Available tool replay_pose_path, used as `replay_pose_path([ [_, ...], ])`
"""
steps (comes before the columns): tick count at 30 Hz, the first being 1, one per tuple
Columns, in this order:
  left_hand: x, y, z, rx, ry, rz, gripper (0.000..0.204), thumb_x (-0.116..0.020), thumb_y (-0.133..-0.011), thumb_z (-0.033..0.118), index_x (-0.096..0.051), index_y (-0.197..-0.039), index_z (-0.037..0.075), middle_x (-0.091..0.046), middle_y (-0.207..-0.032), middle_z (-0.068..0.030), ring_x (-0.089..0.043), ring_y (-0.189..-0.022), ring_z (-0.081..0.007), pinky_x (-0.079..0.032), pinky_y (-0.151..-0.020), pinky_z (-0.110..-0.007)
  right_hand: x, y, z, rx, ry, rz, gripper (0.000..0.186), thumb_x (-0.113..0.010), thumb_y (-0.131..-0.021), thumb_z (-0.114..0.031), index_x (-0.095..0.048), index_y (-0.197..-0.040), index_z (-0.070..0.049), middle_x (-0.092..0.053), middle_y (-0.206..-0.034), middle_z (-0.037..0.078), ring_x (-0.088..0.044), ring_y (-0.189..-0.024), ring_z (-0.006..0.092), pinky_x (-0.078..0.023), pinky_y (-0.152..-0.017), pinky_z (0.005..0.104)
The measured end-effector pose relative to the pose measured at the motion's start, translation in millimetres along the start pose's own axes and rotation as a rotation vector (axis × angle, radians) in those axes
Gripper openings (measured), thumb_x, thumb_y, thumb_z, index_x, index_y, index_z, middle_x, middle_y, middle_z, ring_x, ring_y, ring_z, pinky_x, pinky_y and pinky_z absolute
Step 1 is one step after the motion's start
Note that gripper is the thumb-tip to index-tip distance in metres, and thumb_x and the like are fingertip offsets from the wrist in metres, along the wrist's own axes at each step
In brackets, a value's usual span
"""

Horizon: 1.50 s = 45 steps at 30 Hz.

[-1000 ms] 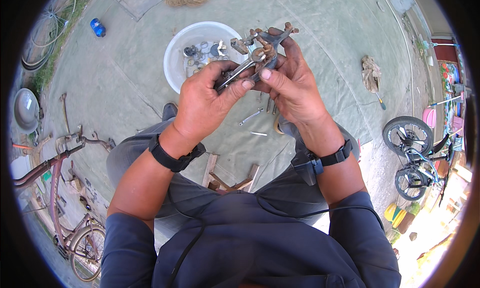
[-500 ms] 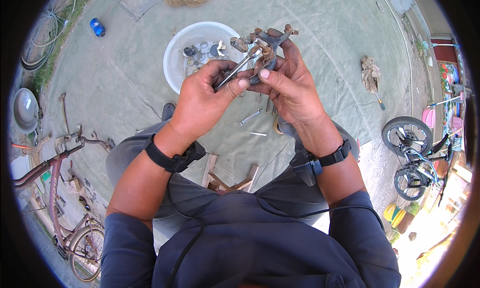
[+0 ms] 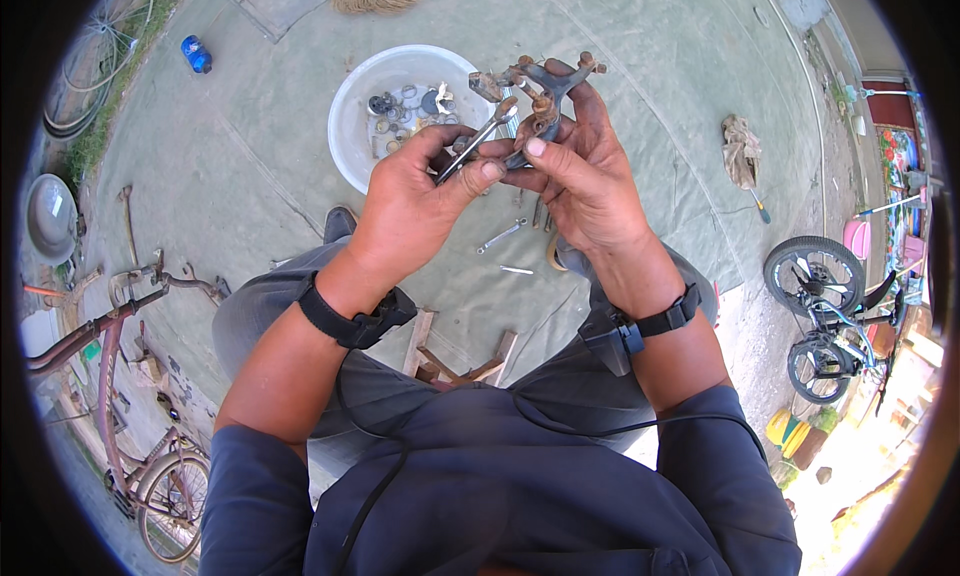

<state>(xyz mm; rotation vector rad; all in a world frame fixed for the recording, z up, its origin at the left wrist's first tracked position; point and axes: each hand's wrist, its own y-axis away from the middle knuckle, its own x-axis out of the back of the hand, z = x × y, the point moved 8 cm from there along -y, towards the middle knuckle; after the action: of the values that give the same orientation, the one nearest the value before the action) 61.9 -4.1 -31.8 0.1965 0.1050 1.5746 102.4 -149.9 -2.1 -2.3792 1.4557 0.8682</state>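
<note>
Between the thumb and fingers of my left hand [image 3: 420,191] is a slim metal wrench [image 3: 480,144], its head pointing up and to the right. My right hand [image 3: 590,181] grips a dark, rusty bicycle brake caliper [image 3: 545,106] with forked arms and bolts sticking out. The wrench head is close beside a rusty bolt of the caliper; whether they touch, I cannot tell. Both hands are close together, fingertips darkened with grime. Just beyond them stands a whitish basin [image 3: 345,126] holding several small metal parts, partly hidden by my left hand.
On the green ground sheet between my legs lie a double-ended wrench [image 3: 502,236] and a small metal bar [image 3: 516,270]. A wooden stand [image 3: 460,366] is nearer me. A bicycle frame [image 3: 108,376] lies left, a small bicycle [image 3: 820,306] right, a crumpled cloth [image 3: 740,151] far right.
The caliper has shifted slightly right in my right hand, and the wrench head has moved a little away from its bolt. My left hand has moved slightly right too.
</note>
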Motion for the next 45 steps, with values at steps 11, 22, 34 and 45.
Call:
replay_pose_path([
  [11, -5.5, 0.7, 5.9, -0.083, 0.019, -0.101, 0.053, -0.068, -0.097, 0.026, -0.049, -0.136, -0.005, -0.065, -0.119, -0.0092, -0.060, -0.111, -0.0149, -0.050, -0.091, -0.029, -2.7, 0.4, -4.6, 0.036, 0.030, 0.016, 0.069, -0.059, -0.095, -0.005, -0.020, -0.152, -0.010, -0.058, -0.128, 0.017, -0.067, -0.110, 0.0323, -0.060, -0.090, 0.0454],
  [22, -2.3, 5.7, 9.6, -0.110, -0.086, -0.041, 0.046, -0.065, -0.099, 0.024, -0.050, -0.133, -0.004, -0.064, -0.119, -0.0091, -0.058, -0.103, -0.0121, -0.049, -0.086, -0.027, 2.2, -0.3, -5.9, 0.021, 0.073, 0.057, 0.069, -0.065, -0.091, -0.002, -0.027, -0.147, -0.009, -0.056, -0.131, 0.017, -0.066, -0.110, 0.0291, -0.061, -0.088, 0.0444],
  [34, -5.6, 6.3, 13.7, -0.085, -0.030, 0.006, 0.041, -0.063, -0.100, 0.021, -0.054, -0.131, -0.003, -0.064, -0.112, -0.0066, -0.056, -0.093, -0.0092, -0.048, -0.077, -0.024, 3.5, 0.3, -2.0, 0.068, 0.103, 0.121, 0.064, -0.060, -0.095, -0.006, -0.024, -0.147, -0.007, -0.059, -0.125, 0.018, -0.067, -0.108, 0.0302, -0.060, -0.088, 0.0464],
  [45, -4.1, 2.4, 7.1, -0.086, 0.064, 0.113, 0.040, -0.068, -0.096, 0.026, -0.060, -0.118, -0.006, -0.067, -0.100, -0.0107, -0.061, -0.091, -0.0149, -0.051, -0.080, -0.029, 14.2, 1.5, 0.6, -0.031, 0.245, 0.211, 0.068, -0.064, -0.093, -0.011, -0.024, -0.147, -0.004, -0.060, -0.123, 0.016, -0.066, -0.108, 0.0283, -0.061, -0.085, 0.0470],
])
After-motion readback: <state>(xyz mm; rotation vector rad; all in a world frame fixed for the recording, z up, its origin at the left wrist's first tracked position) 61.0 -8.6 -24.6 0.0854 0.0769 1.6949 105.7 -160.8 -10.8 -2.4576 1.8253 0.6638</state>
